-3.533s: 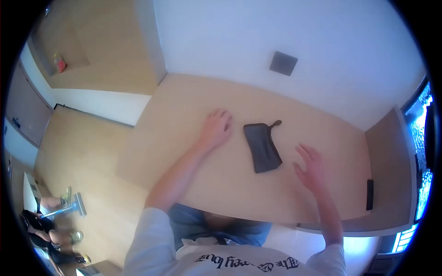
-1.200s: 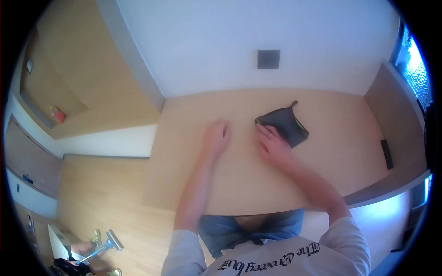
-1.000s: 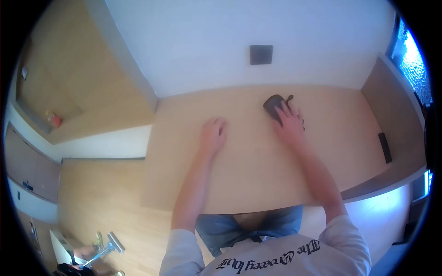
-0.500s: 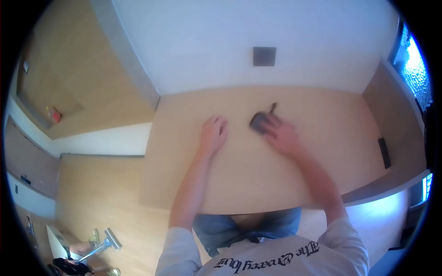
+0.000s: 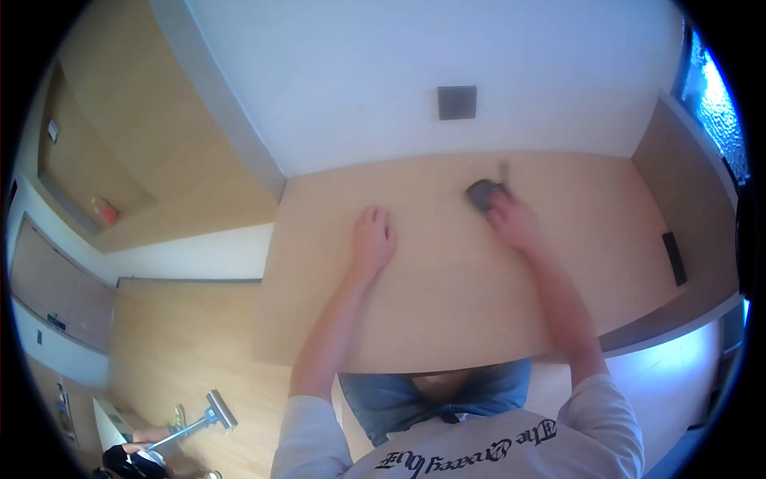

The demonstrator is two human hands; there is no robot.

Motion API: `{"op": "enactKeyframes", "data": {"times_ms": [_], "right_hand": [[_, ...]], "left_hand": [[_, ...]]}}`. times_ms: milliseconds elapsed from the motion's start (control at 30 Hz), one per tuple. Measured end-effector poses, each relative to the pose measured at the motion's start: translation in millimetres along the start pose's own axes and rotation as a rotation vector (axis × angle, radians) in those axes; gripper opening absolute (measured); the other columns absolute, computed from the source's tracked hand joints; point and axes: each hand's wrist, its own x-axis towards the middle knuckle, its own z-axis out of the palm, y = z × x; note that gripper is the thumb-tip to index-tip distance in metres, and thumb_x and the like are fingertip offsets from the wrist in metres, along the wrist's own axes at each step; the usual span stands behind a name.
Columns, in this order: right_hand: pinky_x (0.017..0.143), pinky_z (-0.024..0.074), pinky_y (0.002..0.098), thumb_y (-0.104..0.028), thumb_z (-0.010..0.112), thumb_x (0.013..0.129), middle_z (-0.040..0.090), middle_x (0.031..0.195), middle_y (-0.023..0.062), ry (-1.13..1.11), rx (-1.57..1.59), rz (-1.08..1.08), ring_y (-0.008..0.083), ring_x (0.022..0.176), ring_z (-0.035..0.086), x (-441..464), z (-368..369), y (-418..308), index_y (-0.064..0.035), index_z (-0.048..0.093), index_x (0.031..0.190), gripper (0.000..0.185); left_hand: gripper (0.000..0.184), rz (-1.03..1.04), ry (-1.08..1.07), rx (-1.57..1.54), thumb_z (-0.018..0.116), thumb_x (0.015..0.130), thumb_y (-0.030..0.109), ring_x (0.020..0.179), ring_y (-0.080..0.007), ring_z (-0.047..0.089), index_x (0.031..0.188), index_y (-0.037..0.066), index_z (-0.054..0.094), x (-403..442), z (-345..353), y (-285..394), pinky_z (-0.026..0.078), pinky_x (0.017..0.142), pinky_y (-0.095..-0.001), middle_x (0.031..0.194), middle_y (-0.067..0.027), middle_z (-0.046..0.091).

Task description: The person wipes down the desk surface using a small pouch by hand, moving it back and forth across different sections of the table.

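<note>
- Shifted right and farther: dark pouch point(image 5: 482, 194).
- Right hand point(image 5: 513, 222): fingers on pouch; grip blurred, cannot tell.
- Left hand point(image 5: 373, 239): loosely open, on table point(image 5: 431, 303).

The right hand point(image 5: 515, 219) holds the dark pouch point(image 5: 484, 194) on the table point(image 5: 431, 295).

Bare wood-toned tabletop point(image 5: 447, 303) lies open between the two forearms. The pale wall point(image 5: 359, 88) closes its far side; a brown upright panel point(image 5: 694, 207) bounds the right.
</note>
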Motion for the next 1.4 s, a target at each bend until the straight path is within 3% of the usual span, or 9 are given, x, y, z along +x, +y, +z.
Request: {"op": "enactKeyframes", "data": {"times_ms": [167,233,400,633,800,867,1000,1167,1400], "right_hand": [[0.107,0.0334,0.0507,-0.040,0.048,0.092,0.041,0.146,0.0114,0.076,-0.294,0.296,0.0371,0.133,0.037,-6,-27,70,-0.0172,0.046,0.139,0.053],[0.107,0.0317,0.0524,-0.041,0.050,0.091,0.041,0.146,0.0105,0.064,-0.278,0.364,0.0376,0.135,0.034,-10,-32,66,-0.0182,0.046,0.139,0.054],[0.106,0.0372,0.0440,-0.030,0.059,0.085,0.045,0.142,0.0127,0.003,0.025,-0.076,0.0363,0.130,0.041,-9,-9,-8,-0.0151,0.057,0.128,0.046],[0.108,0.0337,0.0479,-0.021,0.058,0.083,0.046,0.142,0.0080,-0.324,0.230,-0.751,0.0372,0.132,0.038,-63,20,-159,-0.0142,0.057,0.128,0.046],[0.105,0.0384,0.0450,-0.015,0.055,0.082,0.051,0.137,0.0102,-0.278,0.267,-0.467,0.0337,0.129,0.043,-41,20,-131,-0.0085,0.060,0.122,0.041],[0.104,0.0404,0.0429,-0.015,0.054,0.083,0.052,0.135,0.0123,-0.048,0.221,-0.341,0.0335,0.127,0.046,-19,26,-85,-0.0083,0.062,0.119,0.038],[0.104,0.0403,0.0417,-0.017,0.053,0.085,0.051,0.136,0.0130,0.152,0.005,0.168,0.0347,0.125,0.047,8,4,19,-0.0098,0.060,0.123,0.039],[0.104,0.0394,0.0416,-0.020,0.053,0.086,0.051,0.137,0.0108,0.270,-0.174,0.357,0.0356,0.123,0.048,1,-21,49,-0.0119,0.059,0.126,0.041],[0.105,0.0392,0.0408,-0.014,0.058,0.082,0.054,0.133,0.0151,0.011,0.171,-0.150,0.0325,0.126,0.047,-15,9,-37,-0.0083,0.064,0.117,0.036]], "left_hand": [[0.043,0.052,-0.051,0.027,0.057,0.081,0.018,0.121,-0.0384,0.048,0.120,0.000,0.056,2,-11,-2,0.040,0.101,-0.0467,0.131,-0.0223,0.052],[0.045,-0.012,-0.219,-0.029,0.060,0.084,0.023,0.129,-0.0303,0.044,0.125,0.007,0.056,4,-20,-3,0.038,0.104,-0.0429,0.138,-0.0151,0.049],[0.050,-0.004,-0.228,0.002,0.057,0.087,0.030,0.134,-0.0265,0.039,0.132,0.009,0.051,3,-17,-12,0.031,0.109,-0.0455,0.142,-0.0131,0.044],[0.054,-0.050,-0.267,0.084,0.053,0.091,0.037,0.139,-0.0269,0.029,0.139,0.012,0.044,3,-13,-10,0.021,0.114,-0.0478,0.149,-0.0136,0.035],[0.052,-0.034,-0.258,0.083,0.053,0.091,0.035,0.139,-0.0295,0.030,0.137,0.012,0.046,5,-10,-13,0.022,0.113,-0.0474,0.147,-0.0156,0.036],[0.051,-0.036,-0.271,0.070,0.053,0.091,0.034,0.139,-0.0300,0.030,0.137,0.012,0.047,2,-11,-13,0.023,0.113,-0.0473,0.147,-0.0162,0.037],[0.048,-0.032,-0.236,0.033,0.053,0.091,0.032,0.138,-0.0301,0.032,0.134,0.011,0.050,4,-14,-13,0.023,0.113,-0.0471,0.146,-0.0168,0.039],[0.046,-0.061,-0.219,0.009,0.053,0.091,0.031,0.138,-0.0293,0.032,0.133,0.011,0.051,4,-10,-13,0.023,0.113,-0.0466,0.145,-0.0156,0.040],[0.044,-0.049,-0.204,-0.014,0.053,0.092,0.030,0.137,-0.0281,0.034,0.132,0.011,0.052,5,-10,-16,0.024,0.113,-0.0465,0.144,-0.0143,0.041]]}}
